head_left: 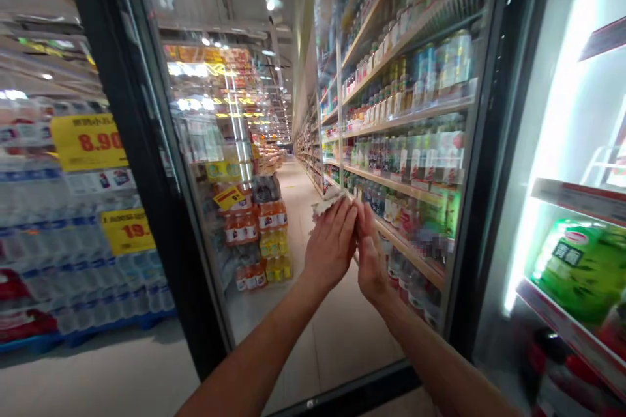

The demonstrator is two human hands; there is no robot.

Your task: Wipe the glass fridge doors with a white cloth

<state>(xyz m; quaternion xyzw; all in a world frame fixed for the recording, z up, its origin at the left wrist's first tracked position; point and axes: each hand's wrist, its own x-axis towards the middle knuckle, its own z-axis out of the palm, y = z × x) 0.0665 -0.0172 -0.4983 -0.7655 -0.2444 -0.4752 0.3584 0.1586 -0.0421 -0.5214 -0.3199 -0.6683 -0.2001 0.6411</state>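
Note:
My left hand (pixel 332 244) presses a crumpled pale cloth (pixel 328 201) against the glass of a dark-framed fridge door (pixel 274 319). The cloth sticks out past the fingertips, and the rest of it lies hidden under the fingers. Close beside it, my right hand (pixel 370 260) has its fingers straight and together, their tips at the cloth's right edge. Both hands are near the middle of the pane, with the forearms reaching up from below. Beverage shelves and an aisle show in the glass, partly as reflection.
At right, a lit fridge interior holds a green package (pixel 580 267) on a shelf. To the left stand stacked bottle packs (pixel 73 241) with yellow price signs (pixel 90 142). The door's black left post (pixel 147 163) leans across the view; a pale floor (pixel 98 371) lies below.

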